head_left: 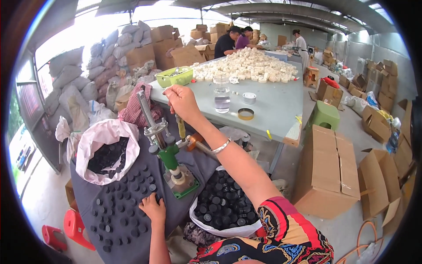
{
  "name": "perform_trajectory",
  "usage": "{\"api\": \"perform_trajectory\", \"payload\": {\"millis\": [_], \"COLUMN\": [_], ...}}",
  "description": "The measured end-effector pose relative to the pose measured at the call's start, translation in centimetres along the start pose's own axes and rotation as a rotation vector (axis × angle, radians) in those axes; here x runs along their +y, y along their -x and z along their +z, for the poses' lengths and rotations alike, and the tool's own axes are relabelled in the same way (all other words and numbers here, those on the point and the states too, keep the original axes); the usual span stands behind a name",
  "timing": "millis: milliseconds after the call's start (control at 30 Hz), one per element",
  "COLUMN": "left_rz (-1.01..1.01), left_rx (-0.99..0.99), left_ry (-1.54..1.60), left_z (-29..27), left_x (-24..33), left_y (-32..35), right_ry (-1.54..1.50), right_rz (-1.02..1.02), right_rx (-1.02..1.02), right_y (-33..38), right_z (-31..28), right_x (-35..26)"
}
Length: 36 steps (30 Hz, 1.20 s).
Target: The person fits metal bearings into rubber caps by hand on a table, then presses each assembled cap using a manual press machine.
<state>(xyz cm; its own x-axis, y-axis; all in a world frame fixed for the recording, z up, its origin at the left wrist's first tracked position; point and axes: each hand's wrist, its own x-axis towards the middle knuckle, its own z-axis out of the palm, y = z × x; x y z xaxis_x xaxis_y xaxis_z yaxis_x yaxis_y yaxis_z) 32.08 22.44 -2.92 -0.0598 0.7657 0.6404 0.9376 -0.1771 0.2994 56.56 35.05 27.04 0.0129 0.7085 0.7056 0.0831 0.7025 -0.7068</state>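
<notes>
In front of me a green hand press (168, 157) stands on a dark cloth, with a threaded rod and a lever with a worn yellow grip (180, 127). My right hand (181, 103) is raised beside the press, fingers curled at the upper end of the lever, which they partly hide. My left hand (153, 208) rests low on the dark cloth (132, 244), fingers apart, beside several loose black round caps (120, 207). Right of the press, a white sack (200, 220) holds many black caps (224, 200). A pinkish-white sack (83, 154) at the left holds more small black pieces (107, 160).
A grey table (268, 103) ahead bears a heap of cream-coloured rings (246, 66), a green basket (175, 78), a clear jar of liquid (222, 99) and a round lid (245, 114). Cardboard boxes (325, 171) stand right, red stools (74, 226) left. People (226, 44) work farther off.
</notes>
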Motion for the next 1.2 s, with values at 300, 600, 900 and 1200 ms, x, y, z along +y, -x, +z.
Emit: {"api": "perform_trajectory", "payload": {"millis": [300,600,900,1200], "left_rz": [-0.006,-0.013,0.008,-0.129], "left_rx": [-0.003,0.002,0.010,-0.029], "left_ry": [0.017,0.031,0.035,0.008], "left_z": [-0.2,0.0,0.0,-0.6], "left_x": [0.3,0.4,0.2,0.4], "left_y": [0.1,-0.5,-0.3,0.2], "right_ry": [-0.025,-0.055,-0.090,-0.019], "right_rz": [-0.033,-0.110,0.222,0.202], "right_rx": [-0.011,-0.006,-0.178,-0.128], "right_y": [0.1,-1.1,-1.6,-1.0], "right_z": [-0.1,-0.4,-0.7,-0.3], "right_x": [-0.1,0.1,-2.0,-1.4]}}
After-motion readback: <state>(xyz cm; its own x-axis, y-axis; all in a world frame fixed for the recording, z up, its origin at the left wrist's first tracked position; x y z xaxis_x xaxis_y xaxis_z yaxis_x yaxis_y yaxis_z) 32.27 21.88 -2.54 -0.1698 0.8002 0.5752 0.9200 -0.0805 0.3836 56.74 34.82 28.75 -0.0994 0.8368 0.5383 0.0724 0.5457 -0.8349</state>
